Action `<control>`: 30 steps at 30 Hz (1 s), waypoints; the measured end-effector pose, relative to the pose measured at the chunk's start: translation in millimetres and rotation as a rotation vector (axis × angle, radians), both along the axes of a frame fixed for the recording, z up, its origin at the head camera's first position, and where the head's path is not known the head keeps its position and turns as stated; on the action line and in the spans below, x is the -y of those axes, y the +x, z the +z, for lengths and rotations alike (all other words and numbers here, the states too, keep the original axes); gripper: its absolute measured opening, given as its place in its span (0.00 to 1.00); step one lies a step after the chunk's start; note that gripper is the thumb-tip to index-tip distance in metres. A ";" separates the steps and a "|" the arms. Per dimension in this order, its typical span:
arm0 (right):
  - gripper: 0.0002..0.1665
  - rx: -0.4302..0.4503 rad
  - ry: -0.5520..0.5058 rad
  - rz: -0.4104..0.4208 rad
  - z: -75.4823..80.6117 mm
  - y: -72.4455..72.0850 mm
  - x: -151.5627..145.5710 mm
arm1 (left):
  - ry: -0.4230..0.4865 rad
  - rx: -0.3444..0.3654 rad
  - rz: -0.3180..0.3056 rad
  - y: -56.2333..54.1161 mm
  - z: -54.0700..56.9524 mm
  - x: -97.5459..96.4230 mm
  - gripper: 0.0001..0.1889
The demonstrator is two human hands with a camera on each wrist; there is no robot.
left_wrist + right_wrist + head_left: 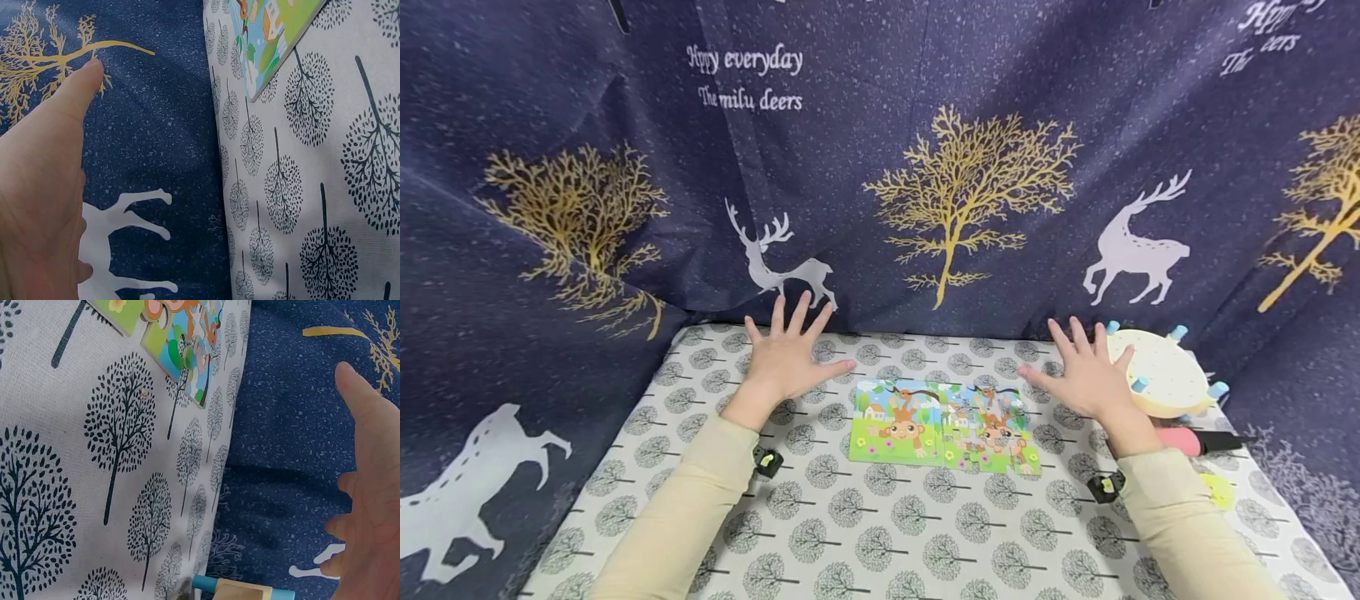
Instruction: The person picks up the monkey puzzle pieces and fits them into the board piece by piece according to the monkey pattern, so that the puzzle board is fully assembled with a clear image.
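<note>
My left hand (782,358) is spread with straight fingers over the back left of the table, holding nothing. On the right, my right hand (1086,379) is likewise spread and empty, near a round cream object (1161,375) with blue pegs. Between the hands lies a picture card (876,446) of a cartoon animal. Touching its right side is a jigsaw puzzle (1000,458) with a similar picture; tablecloth shows through gaps among its pieces. The left wrist view catches a card corner (269,44), and the right wrist view some jigsaw pieces (169,356).
A pink-and-black handled tool (1198,442) lies partly behind the right forearm, with a yellow item (1219,492) beside it. The tree-print tablecloth (880,542) ends at a dark blue curtain (850,167) with deer and trees. Small black devices sit at both wrists.
</note>
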State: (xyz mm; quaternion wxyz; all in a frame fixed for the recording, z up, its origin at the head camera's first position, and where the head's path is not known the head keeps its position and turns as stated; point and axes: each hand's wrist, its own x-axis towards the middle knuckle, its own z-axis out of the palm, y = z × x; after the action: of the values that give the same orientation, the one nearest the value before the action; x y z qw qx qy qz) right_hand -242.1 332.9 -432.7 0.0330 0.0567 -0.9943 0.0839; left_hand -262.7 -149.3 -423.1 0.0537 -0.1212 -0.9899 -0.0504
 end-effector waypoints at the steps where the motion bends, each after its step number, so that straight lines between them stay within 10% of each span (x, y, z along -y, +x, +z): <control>1: 0.67 -0.002 -0.002 0.002 0.3 -0.1 0.2 | -0.003 -0.003 -0.002 0.0 -0.4 0.0 0.58; 18: 0.53 -0.133 -0.168 0.086 -30.3 6.2 29.0 | 0.015 0.111 -0.137 15.9 -24.5 -14.9 0.51; 30: 0.38 0.151 -0.361 0.084 -53.1 8.1 81.0 | -0.021 0.198 -0.229 46.9 -62.5 -40.0 0.54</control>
State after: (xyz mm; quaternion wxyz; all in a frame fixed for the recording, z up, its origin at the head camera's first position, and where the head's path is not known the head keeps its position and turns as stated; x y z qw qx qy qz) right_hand -234.0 251.9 -485.8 -0.0355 0.0848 -0.9596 0.2660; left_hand -215.9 -109.4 -485.6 -0.0517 -0.2284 -0.9705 -0.0574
